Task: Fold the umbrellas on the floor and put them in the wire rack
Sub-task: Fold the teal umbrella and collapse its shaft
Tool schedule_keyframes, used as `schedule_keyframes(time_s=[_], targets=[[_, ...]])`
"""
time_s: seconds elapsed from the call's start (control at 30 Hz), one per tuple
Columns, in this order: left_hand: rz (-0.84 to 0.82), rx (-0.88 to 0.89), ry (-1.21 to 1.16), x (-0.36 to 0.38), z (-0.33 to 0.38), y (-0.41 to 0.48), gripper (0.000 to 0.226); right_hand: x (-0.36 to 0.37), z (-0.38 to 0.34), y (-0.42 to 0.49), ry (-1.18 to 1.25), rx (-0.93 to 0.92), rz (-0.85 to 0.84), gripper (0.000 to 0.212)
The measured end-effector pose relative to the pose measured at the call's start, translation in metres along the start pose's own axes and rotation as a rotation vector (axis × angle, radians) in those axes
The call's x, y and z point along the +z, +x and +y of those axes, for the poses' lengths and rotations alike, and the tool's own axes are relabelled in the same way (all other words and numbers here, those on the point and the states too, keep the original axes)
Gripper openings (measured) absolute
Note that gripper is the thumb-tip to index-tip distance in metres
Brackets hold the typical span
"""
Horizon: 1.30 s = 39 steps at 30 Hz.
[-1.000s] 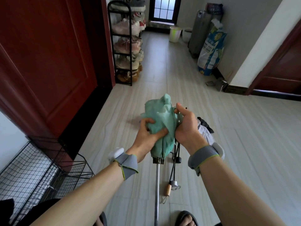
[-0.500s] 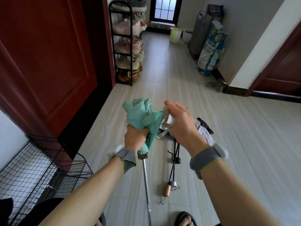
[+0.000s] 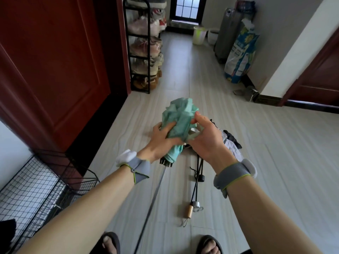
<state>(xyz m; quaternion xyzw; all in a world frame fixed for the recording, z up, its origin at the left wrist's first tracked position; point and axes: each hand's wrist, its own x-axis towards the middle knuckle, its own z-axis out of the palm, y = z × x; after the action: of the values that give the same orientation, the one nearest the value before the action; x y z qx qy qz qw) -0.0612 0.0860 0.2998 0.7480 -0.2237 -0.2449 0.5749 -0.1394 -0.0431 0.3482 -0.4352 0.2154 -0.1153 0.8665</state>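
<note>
The right hand (image 3: 207,138) is rejoining the left hand (image 3: 161,142), fingers of both gripping the green umbrella (image 3: 180,116), bundling its canopy tighter for the wire rack (image 3: 36,189) at eight o'clock.

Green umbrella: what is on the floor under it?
At least one more umbrella lies on the floor below it: grey-and-black canopy beside the right hand, dark shaft and wooden handle toward the feet. The green umbrella hides its middle.
</note>
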Motion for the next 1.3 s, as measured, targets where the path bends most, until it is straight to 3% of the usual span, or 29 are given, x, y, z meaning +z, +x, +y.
schedule_keyframes(time_s=[0.1,0.17,0.23,0.3,0.4,0.53,0.67,0.77,0.83,0.93,1.0,1.2,1.3], targets=[[0.075,0.124,-0.104,-0.004,0.005,0.000,0.041,-0.004,-0.001,0.003,0.062,0.006,-0.007,0.041],[0.195,0.128,-0.200,-0.006,-0.001,0.001,0.056,-0.002,0.001,0.002,0.077,0.017,-0.025,0.040],[0.273,0.015,-0.399,-0.009,-0.008,0.005,0.080,-0.001,0.001,0.000,0.105,0.026,-0.034,0.039],[0.183,-0.092,-0.656,-0.012,-0.008,0.006,0.082,-0.001,-0.003,-0.001,0.169,0.023,-0.042,0.034],[-0.057,-0.239,-0.804,-0.008,-0.002,-0.001,0.038,0.002,-0.003,-0.005,0.191,0.030,-0.070,0.029],[0.050,-0.245,-0.762,0.002,-0.012,0.001,0.048,0.009,-0.005,-0.008,0.103,-0.008,-0.064,0.036],[0.319,-0.220,-0.436,0.000,-0.026,0.006,0.032,0.003,-0.007,-0.007,-0.236,-0.214,0.054,0.037],[0.405,-0.257,-0.036,-0.005,-0.027,0.006,0.052,0.003,0.005,-0.013,-0.708,-0.318,0.076,0.038],[0.471,-0.295,0.131,-0.003,-0.026,0.004,0.067,0.007,0.014,-0.012,-0.887,-0.331,0.078,0.039],[0.570,-0.283,0.424,0.009,-0.021,0.004,0.054,0.016,0.026,-0.011,-0.836,-0.302,0.018,0.042],[0.563,-0.159,0.566,0.014,-0.022,0.004,0.044,0.020,0.034,-0.010,-0.858,-0.362,-0.021,0.044],[0.369,0.068,1.162,0.021,-0.026,-0.008,0.065,0.014,0.036,-0.003,-0.847,-0.309,0.083,0.040],[0.226,0.089,1.055,0.023,-0.029,-0.012,0.058,0.007,0.029,0.001,-0.602,-0.143,0.164,0.035]])
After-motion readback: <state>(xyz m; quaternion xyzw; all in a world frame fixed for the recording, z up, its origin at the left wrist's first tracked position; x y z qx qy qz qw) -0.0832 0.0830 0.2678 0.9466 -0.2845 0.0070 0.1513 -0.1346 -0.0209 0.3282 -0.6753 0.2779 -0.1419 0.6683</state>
